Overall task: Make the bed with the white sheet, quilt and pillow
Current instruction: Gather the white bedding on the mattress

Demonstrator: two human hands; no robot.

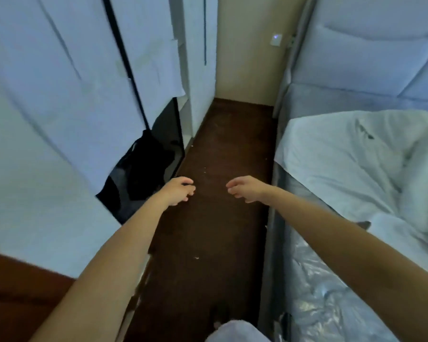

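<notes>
A: State the position of both hands

B: Left hand (pixel 179 191) and right hand (pixel 245 188) are held out over the floor (pixel 220 149), in the aisle to the left of the bed (pixel 277 213). Fingers of each hand are loosely curled and hold nothing. Neither hand touches the bed

A: Locate the bedding

B: A white sheet (pixel 336 156) lies bunched on the bed, towards the headboard (pixel 371 45). The corner nearest the aisle hangs just over the bed edge. Nearer the camera the mattress (pixel 326 299) is bare and appears to be in clear plastic wrap. Whether the bunched fabric includes the quilt cannot be determined; no pillow can be made out

A: Identify the step in hand

B: Judged early: spreading of the sheet is not yet done. The person appears to be standing or walking beside the bed, between grips

A: Specify the next move

B: Probably:
1. Bring the right hand to the sheet edge beside the aisle and pinch it
2. Take a second hold with the left hand, further along the same edge
3. Draw the sheet away from the headboard, over the bare mattress, keeping it flat

A: Cautions?

B: The aisle between the bed and the wardrobe (pixel 59 95) is narrow; the plastic may let the sheet slide
</notes>
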